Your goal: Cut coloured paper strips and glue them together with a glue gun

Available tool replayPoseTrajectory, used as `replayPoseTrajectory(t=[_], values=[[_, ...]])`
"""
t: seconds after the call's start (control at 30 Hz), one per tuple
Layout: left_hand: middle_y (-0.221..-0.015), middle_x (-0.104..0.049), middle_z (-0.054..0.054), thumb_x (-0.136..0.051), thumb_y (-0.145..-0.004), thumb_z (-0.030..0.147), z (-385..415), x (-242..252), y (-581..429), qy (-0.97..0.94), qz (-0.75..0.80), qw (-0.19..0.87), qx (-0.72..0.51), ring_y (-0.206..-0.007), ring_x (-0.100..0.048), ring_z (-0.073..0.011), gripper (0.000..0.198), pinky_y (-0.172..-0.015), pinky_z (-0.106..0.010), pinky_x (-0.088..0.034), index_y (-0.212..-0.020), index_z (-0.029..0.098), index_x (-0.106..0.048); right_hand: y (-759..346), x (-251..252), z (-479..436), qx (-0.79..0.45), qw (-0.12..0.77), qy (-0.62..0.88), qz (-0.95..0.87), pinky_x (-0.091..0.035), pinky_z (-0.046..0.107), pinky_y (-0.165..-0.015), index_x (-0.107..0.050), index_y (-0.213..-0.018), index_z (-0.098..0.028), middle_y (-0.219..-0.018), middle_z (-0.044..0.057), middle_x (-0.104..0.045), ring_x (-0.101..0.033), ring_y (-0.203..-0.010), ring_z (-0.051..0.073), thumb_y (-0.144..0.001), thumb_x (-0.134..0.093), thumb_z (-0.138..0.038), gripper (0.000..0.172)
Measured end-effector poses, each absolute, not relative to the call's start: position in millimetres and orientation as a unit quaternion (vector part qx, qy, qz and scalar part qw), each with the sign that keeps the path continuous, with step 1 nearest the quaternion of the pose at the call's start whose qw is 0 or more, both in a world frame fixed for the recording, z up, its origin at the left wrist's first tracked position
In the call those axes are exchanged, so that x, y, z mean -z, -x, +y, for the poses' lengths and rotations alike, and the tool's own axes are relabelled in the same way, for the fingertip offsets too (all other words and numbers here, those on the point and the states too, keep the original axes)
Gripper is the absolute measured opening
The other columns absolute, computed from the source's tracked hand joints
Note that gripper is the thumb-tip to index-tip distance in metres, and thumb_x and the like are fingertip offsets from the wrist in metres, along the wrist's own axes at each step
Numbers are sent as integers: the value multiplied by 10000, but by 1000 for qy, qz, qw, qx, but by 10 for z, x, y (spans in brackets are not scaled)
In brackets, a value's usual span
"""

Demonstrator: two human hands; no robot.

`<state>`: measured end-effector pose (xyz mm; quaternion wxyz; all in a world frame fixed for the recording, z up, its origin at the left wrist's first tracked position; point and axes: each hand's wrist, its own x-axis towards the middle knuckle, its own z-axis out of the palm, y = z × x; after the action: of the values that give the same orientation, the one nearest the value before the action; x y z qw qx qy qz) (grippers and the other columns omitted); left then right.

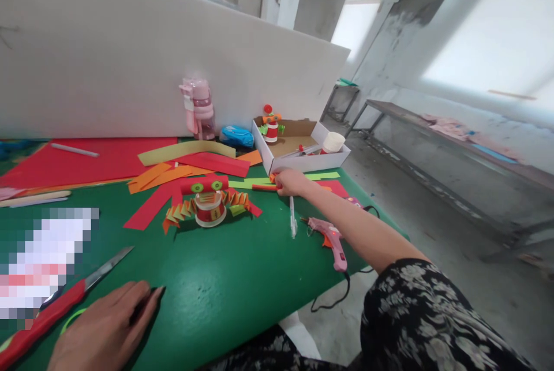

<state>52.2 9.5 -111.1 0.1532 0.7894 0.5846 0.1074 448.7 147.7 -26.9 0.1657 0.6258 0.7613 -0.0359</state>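
Observation:
My right hand (291, 182) reaches across the table to the front of the white box, its fingers closed on an orange paper strip (265, 188); the fingertips are partly hidden. My left hand (106, 325) rests on the near left of the green table, thumb apart from loosely bent fingers, with nothing visible in it. Beside it lies a red-handled knife (64, 302), and a green loop (73, 320) shows partly under the hand. Mid-table stands a paper figure (210, 209) with a red roll head, green ring eyes and folded orange arms.
A pink glue gun (331, 238), its light lit and cord hanging over the edge, lies below my right forearm, near a clear stick (293, 218). The white box (303, 157) holds a smaller figure (271, 130) and a paper cup (333, 143). Behind stands a pink bottle (199, 108).

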Motion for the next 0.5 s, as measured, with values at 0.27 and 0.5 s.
replayPoseTrajectory(t=[0.27, 0.5], values=[[-771, -685, -60, -268, -838, 610, 79, 994, -593, -783, 600, 142, -84, -752, -674, -244, 506, -690, -366, -488, -704, 256, -603, -4462, 279, 1480, 10, 174, -612, 771, -484, 287, -754, -758, -996, -174, -1132, 131, -713, -672, -994, 280, -791, -672, -269, 242], [-779, -690, -65, -267, -833, 599, 92, 964, -618, -783, 600, 142, -79, -745, -672, -252, 500, -709, -378, -488, -688, 250, -594, -4439, 280, 1469, -11, 166, -596, 786, -488, 311, -834, -748, -1012, -158, -1219, 155, -675, -647, -1075, 310, -797, -616, -190, 254]])
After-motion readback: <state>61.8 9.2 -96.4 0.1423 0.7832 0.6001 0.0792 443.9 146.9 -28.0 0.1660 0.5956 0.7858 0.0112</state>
